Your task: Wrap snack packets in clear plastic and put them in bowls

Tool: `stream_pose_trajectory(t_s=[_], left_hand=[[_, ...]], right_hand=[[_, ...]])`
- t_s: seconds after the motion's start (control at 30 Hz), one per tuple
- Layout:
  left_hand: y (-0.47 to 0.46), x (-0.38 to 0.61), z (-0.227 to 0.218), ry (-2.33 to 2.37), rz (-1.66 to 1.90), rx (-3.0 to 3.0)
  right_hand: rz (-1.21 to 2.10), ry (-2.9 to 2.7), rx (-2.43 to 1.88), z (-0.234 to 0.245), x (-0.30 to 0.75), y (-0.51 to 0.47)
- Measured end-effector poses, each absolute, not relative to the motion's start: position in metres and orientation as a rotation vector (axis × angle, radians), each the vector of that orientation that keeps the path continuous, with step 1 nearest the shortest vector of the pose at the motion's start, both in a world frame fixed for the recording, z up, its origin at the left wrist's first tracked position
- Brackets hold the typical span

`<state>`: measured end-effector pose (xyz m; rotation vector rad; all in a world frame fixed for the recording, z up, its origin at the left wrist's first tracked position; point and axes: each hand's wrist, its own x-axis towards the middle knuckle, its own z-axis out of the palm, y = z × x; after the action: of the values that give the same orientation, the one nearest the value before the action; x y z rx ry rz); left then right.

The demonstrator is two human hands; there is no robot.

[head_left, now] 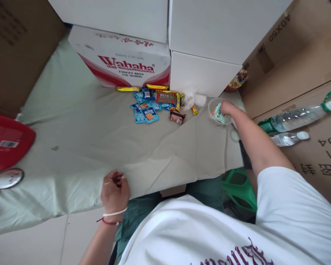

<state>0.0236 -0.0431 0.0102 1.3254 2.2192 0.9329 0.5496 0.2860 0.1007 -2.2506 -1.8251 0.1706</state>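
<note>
My right hand reaches far forward over a clear plastic cup on the pale green cloth. Its fingers are closed on a small teal and white packet at the cup's mouth. My left hand rests at the near edge of the cloth, fingers curled into a loose fist with nothing visible in it. A heap of snack packets, blue, yellow and brown, lies left of the cup.
White boxes and a red and white Wahaha carton stand behind the snacks. Brown cartons flank both sides. Two water bottles lie at right. A red tray sits at left, a green stool below.
</note>
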Motion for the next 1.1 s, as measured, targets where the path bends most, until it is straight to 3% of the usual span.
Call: stream_pose_trajectory(t_s=[0.13,0.53,0.77,0.93,1.1], left_hand=[[-0.043,0.032,0.005,2.286,0.869,1.686],[-0.050,0.036,-0.009,2.273,1.002,1.774],[-0.050,0.035,-0.006,2.203,1.007,1.948],[-0.049,0.034,-0.006,2.201,1.012,2.025],[-0.050,0.033,-0.009,2.171,1.021,2.062]], right_hand=[[0.051,-1.903,-2.541,0.093,0.535,0.268],[-0.338,-1.712,-2.308,0.122,0.513,0.266],[-0.204,-1.838,-2.065,0.125,0.450,0.301],[-0.076,-1.775,-2.147,0.111,0.429,0.313],[-0.135,-1.956,-1.948,0.113,0.412,0.302]])
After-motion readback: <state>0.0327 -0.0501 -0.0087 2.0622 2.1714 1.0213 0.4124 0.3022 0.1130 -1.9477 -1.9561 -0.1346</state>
